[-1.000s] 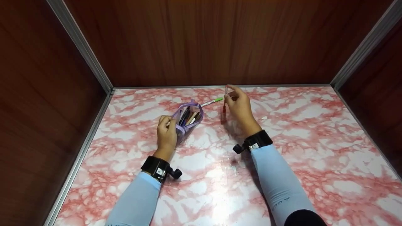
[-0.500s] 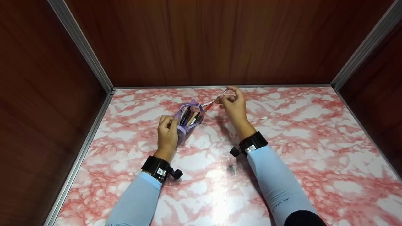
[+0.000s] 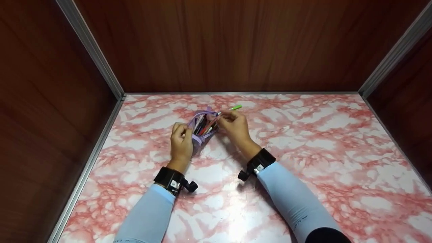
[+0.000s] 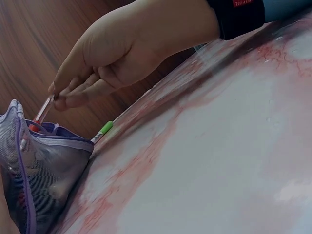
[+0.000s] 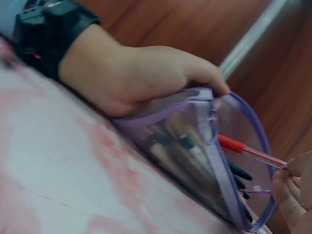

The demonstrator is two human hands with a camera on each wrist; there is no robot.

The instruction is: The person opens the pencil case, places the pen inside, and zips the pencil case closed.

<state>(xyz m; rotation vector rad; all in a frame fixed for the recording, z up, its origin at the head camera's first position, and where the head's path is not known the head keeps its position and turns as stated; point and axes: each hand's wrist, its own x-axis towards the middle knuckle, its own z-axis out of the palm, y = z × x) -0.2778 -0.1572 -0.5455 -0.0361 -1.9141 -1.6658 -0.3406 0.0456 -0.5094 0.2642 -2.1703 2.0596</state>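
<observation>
A purple mesh pencil case (image 5: 185,146) with its zip undone lies on the table, several pens and markers inside. My left hand (image 3: 180,140) grips its near left edge, the thumb over the rim. At the mouth of the case, my right hand (image 3: 236,128) pinches the clear end of a red pen (image 5: 231,144). The pen's red end points down into the case among the others. Behind the right hand, a marker with a green cap (image 3: 237,107) lies on the table against the far side of the case.
The table (image 3: 320,152) has a red and white marbled top. A dark wood panel (image 3: 236,47) rises along its back edge, with more panels at left and right. Metal strips (image 3: 91,50) run along the corners.
My right hand has moved left and toward me, carrying the red pen from beside the green-capped marker into the mouth of the pencil case. The left hand has stayed on the case.
</observation>
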